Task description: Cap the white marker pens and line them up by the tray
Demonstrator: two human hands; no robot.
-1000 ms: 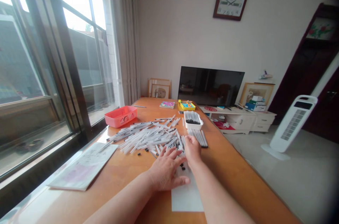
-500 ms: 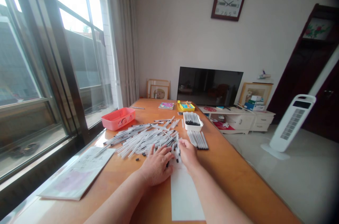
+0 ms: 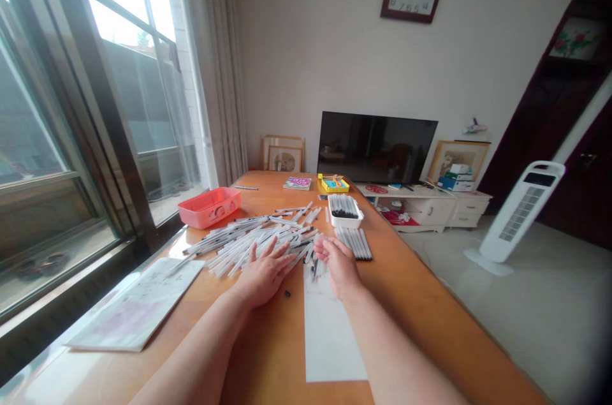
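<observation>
L hand point(image 3: 264, 275): fingers apart; pens point(image 3: 258, 234) cd scatter if swept
R hand point(image 3: 338, 263): fingers bent; can't tell if gripping

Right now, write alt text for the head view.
The left hand is spread over the near edge of a heap of clear pens on a wooden table; the right hand is curled beside a row of pens. Beyond the row sits a white container of pens.

Glaring daylight from the window point(image 3: 125, 89), finer details perhaps slightly soft.
</observation>
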